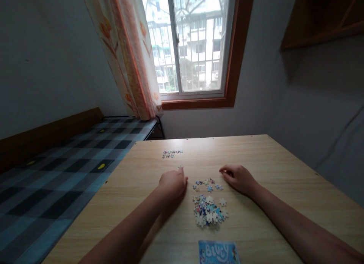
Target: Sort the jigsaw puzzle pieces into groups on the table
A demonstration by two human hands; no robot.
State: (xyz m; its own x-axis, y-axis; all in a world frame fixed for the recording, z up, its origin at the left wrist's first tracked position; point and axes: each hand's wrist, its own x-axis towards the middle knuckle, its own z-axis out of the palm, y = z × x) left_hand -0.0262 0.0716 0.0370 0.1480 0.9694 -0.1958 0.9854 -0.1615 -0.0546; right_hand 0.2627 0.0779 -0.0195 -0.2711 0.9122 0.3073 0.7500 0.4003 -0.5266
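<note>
My left hand (173, 184) is low over the table, its index finger stretched forward onto a small jigsaw puzzle piece (180, 166) and its other fingers folded in. The fingertip partly covers that piece. Farther away, two short rows of puzzle pieces (172, 152) lie at the table's back left. My right hand (238, 178) rests on the tabletop to the right, loosely curled, with a gap between thumb and index finger and nothing visible in it. Between my hands are several spread pieces (209, 188). Nearer to me sits a heap of mixed puzzle pieces (207, 211), some with pale backs up.
A blue "Bluey" picture card or box (218, 252) lies at the near edge of view. The wooden table (284, 203) borders a bed with a checked cover (85, 150) on the left. Behind are a curtain (127, 55) and a window; a wall shelf (324, 32) hangs upper right.
</note>
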